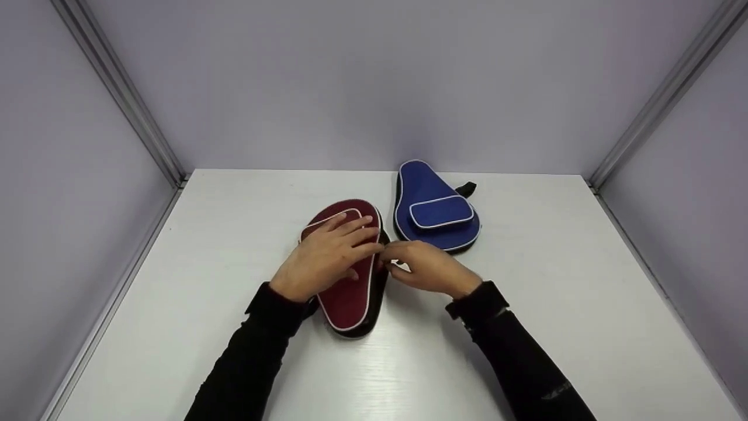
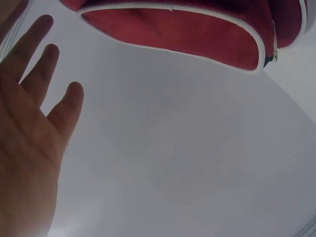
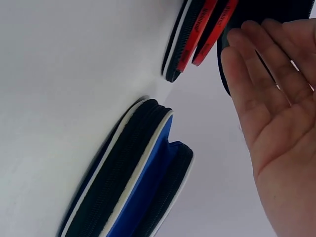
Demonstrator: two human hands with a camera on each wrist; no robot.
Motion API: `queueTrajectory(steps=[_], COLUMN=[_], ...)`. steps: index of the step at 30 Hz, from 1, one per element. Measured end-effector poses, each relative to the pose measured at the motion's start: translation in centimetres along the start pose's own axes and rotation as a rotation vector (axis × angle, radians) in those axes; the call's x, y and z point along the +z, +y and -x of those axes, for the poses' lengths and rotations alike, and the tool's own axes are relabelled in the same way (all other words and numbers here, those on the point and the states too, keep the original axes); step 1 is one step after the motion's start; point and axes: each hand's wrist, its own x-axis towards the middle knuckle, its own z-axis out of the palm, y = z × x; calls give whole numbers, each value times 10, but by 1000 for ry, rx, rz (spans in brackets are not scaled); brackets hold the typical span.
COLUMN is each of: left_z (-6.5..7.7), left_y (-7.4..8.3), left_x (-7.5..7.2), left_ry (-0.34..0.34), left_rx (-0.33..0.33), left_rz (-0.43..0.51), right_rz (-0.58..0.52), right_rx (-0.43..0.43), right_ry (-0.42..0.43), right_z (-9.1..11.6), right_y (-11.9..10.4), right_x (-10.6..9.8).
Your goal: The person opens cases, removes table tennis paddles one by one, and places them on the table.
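A dark red table tennis bat case [image 1: 345, 307] with white piping lies on the table, its narrow end toward me. My left hand [image 1: 330, 257] rests across its front pocket, fingers spread. At the case's right side my right hand [image 1: 429, 266] pinches the edge with thumb and index finger; the exact part between the fingertips is hidden. That side gapes in the right wrist view, showing two red-edged bats [image 3: 196, 37] inside. In the left wrist view the pocket [image 2: 173, 27] bulges beside the left hand's outstretched fingers, with a small zip pull [image 2: 275, 55] past its end.
A blue bat case [image 1: 421, 184] with a front pocket [image 1: 442, 212] lies behind and right of the red one. Its black strap [image 1: 466, 189] sticks out to the right. The white table [image 1: 555, 304] ends against pale walls [image 1: 374, 88] at the back and sides.
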Motion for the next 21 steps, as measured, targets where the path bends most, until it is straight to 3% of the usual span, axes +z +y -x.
queueTrajectory(steps=[13,21], left_z=[1,11], left_y=[-4,-21], left_x=[3,-13], left_ry=[-26,7], left_rx=[-96,-121], left_rz=[-27,-8], right_rz=[-106,27], right_rx=[-57,-30], right_ry=[-70,-138], right_z=[-1,-1], right_y=[-10,-4], right_x=[-3,9])
